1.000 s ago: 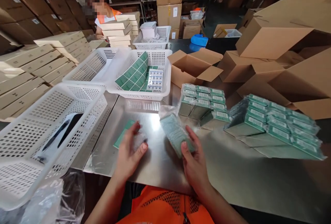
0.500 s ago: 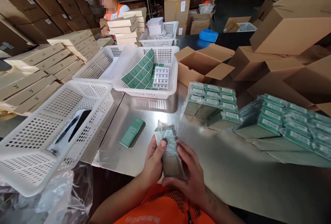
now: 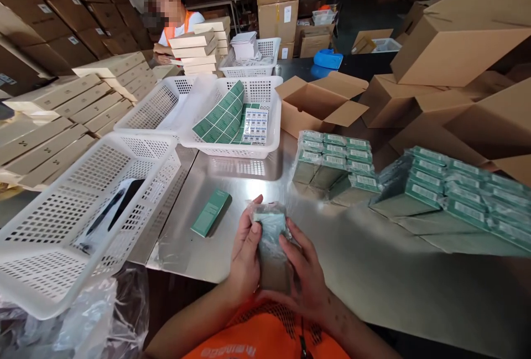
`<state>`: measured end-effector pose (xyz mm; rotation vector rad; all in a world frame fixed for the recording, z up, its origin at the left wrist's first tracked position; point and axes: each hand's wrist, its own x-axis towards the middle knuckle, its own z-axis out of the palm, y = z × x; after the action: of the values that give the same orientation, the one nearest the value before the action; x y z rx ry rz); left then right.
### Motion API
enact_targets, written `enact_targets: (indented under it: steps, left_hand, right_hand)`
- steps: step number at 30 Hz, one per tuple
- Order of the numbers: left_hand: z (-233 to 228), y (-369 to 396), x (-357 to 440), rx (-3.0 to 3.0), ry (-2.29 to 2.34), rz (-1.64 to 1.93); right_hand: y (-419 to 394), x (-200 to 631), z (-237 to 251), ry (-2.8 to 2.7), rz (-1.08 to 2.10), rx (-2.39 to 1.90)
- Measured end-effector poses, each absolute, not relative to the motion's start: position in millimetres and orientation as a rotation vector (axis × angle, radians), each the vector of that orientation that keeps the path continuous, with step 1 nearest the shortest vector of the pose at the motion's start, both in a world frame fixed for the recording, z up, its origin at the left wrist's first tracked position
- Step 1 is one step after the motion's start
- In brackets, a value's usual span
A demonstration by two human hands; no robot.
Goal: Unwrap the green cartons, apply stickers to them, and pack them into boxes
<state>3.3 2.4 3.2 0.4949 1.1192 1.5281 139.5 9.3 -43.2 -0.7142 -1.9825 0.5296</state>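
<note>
A small green carton [image 3: 271, 245] in clear plastic wrap stands upright between my hands, close to my body at the table's near edge. My left hand [image 3: 246, 254] grips its left side, thumb on the front and fingers behind. On the right side, my right hand [image 3: 307, 265] closes around it, fingertips pressing the crinkled film. Loose film bunches over the carton's top. Left of my hands, an unwrapped green carton [image 3: 211, 213] lies flat on the metal table [image 3: 232, 182]. Wrapped green cartons [image 3: 336, 162] stand in rows to the right, with another wrapped group [image 3: 464, 198] farther right.
A white basket [image 3: 253, 151] holds green and white label sheets. Another white basket [image 3: 161, 160] stands at the left, near stacked cream boxes [image 3: 83, 99]. An open cardboard box [image 3: 307, 115] is behind the wrapped cartons. Across the table sits a co-worker in an orange vest [image 3: 188, 19].
My left fingers have moved up behind the carton's top, and my right fingers have shifted onto its front. The film over the top lies flatter. The view has shifted slightly.
</note>
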Motion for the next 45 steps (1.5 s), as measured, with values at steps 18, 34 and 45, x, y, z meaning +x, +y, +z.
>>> enact_targets:
  steps: [18, 34, 45]
  left_hand:
    - [-15.3, -4.0, -30.3, 0.727, 1.124, 1.328]
    - [-41.0, -77.0, -93.7, 1.095, 1.529, 1.551]
    - [-44.4, -50.2, -142.8, 1.584, 2.355, 1.068]
  right_hand:
    - [18.4, 137.8, -38.4, -1.465, 1.142, -0.782]
    - [104.9, 69.3, -25.9, -1.195, 1.443, -1.162]
    - [86.2, 34.0, -83.7, -1.921, 1.067, -1.124]
